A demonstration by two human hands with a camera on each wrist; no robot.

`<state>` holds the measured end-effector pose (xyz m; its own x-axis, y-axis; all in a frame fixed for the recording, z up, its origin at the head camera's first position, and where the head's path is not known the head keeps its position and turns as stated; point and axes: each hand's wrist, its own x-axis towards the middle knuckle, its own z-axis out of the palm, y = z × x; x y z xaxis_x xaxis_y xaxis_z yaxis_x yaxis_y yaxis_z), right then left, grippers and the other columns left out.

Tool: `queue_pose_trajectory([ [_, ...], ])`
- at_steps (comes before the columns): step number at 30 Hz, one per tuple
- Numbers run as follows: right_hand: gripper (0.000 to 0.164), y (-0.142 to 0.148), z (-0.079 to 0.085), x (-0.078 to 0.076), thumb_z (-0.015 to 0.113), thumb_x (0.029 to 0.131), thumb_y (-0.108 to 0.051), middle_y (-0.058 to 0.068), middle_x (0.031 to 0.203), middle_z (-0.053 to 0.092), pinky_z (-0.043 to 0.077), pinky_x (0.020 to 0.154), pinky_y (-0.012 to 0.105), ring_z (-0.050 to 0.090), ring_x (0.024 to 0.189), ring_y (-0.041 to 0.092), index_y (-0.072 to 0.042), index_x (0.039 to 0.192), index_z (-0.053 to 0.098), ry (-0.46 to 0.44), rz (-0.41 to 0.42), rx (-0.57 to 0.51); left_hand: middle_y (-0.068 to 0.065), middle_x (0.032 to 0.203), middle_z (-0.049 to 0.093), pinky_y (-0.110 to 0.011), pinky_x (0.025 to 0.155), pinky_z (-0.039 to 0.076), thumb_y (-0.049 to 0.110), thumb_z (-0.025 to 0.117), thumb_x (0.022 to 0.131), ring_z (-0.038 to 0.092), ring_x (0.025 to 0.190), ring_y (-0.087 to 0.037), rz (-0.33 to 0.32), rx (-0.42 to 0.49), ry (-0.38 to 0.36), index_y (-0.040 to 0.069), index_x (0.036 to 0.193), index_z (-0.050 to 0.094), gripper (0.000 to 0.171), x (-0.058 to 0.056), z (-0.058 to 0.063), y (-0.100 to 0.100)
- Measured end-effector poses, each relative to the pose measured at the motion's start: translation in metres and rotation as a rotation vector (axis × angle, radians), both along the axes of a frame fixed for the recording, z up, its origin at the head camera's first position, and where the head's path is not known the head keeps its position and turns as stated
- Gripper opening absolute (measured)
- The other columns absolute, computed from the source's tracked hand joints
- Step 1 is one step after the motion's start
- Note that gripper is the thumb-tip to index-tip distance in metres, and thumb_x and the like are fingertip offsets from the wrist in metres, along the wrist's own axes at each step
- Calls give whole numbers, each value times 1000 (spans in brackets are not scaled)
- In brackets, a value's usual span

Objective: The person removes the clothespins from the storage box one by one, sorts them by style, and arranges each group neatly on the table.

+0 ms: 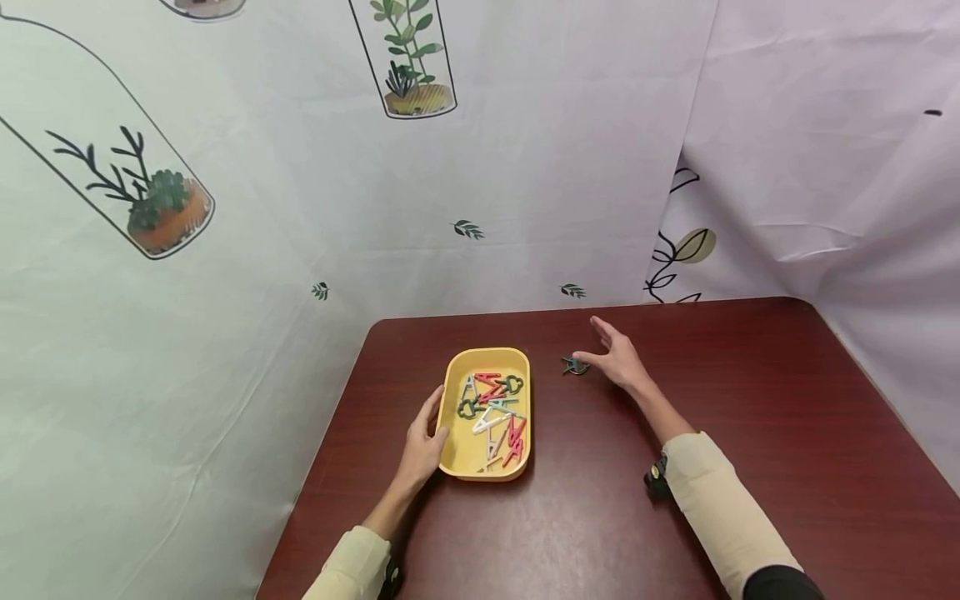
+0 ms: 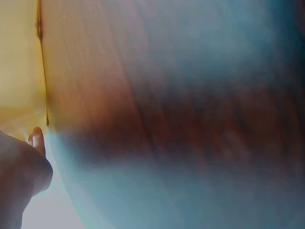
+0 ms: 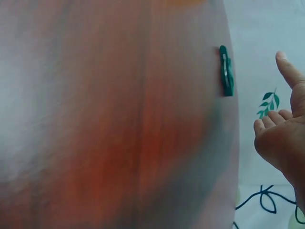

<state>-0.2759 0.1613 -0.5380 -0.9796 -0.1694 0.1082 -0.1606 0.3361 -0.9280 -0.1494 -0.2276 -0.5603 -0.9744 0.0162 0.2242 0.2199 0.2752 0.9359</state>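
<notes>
A yellow plastic tray (image 1: 482, 475) stands left of centre, with several clothespins (image 1: 491, 421) in red, white and green lying loose in it. My left hand (image 1: 422, 442) holds its left side, thumb at the rim and fingers along the outer wall. In the left wrist view the hand (image 2: 24, 167) shows beside the yellow wall (image 2: 21, 62). To the right of the tray a dark green clip (image 1: 575, 366) lies on the table. Over it reaches my right hand (image 1: 618, 358), thumb and fingers spread apart. The right wrist view shows the green clip (image 3: 226, 71) apart from the right hand (image 3: 286, 138).
The dark red-brown table (image 1: 600, 500) ends at a back edge against a pale cloth (image 1: 540, 192) printed with plants. More cloth hangs along the left and right sides. A dark strap with a small device (image 1: 657, 479) sits at the right wrist.
</notes>
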Motion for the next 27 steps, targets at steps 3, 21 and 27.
queue_pose_trajectory([
  [3, 96, -6, 6, -3, 83, 94, -18, 23, 172, 26, 26, 124, 53, 24, 157, 43, -1, 168, 25, 4, 1, -16, -29, 158, 46, -46, 94, 56, -21, 51, 93, 54, 135, -46, -4, -2, 16, 2, 162, 41, 74, -2, -6, -2],
  [21, 86, -77, 23, -8, 86, 90, -10, 20, 165, 42, 32, 123, 48, 37, 153, 37, 2, 162, 39, 115, 82, -120, -25, 160, 46, -33, 93, 55, -18, 51, 94, 53, 136, -42, -23, 12, -14, 7, 163, 41, 74, -1, -4, -3],
  [27, 81, -108, 25, -2, 85, 90, -7, 19, 163, 46, 35, 121, 48, 41, 150, 37, 2, 159, 44, 133, 124, -131, -24, 160, 47, -35, 95, 55, -18, 52, 94, 54, 136, -41, -13, 5, -16, 8, 163, 42, 74, -1, -4, -3],
])
